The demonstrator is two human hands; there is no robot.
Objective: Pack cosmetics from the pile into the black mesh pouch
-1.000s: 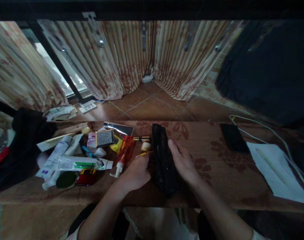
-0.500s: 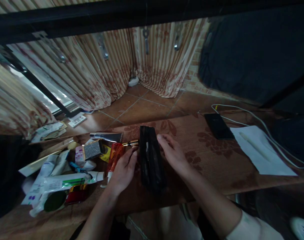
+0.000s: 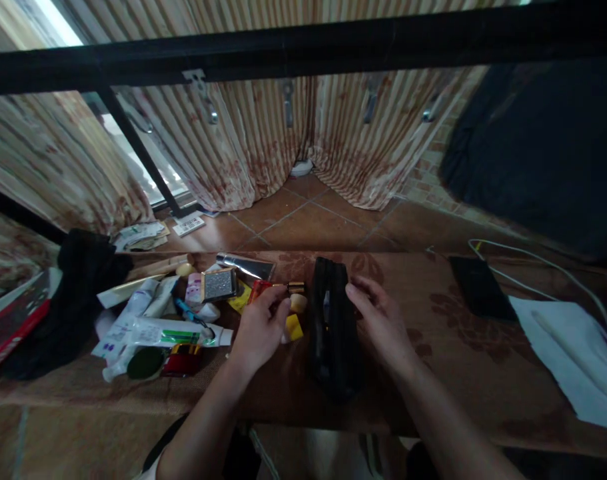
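Observation:
A black zip pouch [image 3: 336, 327] stands lengthwise on the cloth-covered table, its top slit partly parted. My right hand [image 3: 380, 317] is at its right side, thumb close to the edge and fingers apart, not wrapped round it. To the left of the pouch, my left hand [image 3: 260, 330] has its fingers curled down over a red see-through item [image 3: 260, 289]; whatever is under the fingers is hidden. Between this hand and the pouch lie a dark and gold tube [image 3: 296, 287], a small beige round thing [image 3: 298, 304] and a yellow piece [image 3: 294, 327].
Left lies a pile: a white-green tube [image 3: 178, 333], a glittery grey compact [image 3: 219, 285], a silver tube [image 3: 246, 265] and a dark red box [image 3: 182, 361]. Further left is black cloth [image 3: 83, 300]. At right are a black phone [image 3: 483, 287], white paper [image 3: 568, 347] and a white cable [image 3: 558, 257].
The view has swung left. My left hand has moved away from the pouch, over the red item, and the beige and yellow things now show. My right hand stays beside the pouch.

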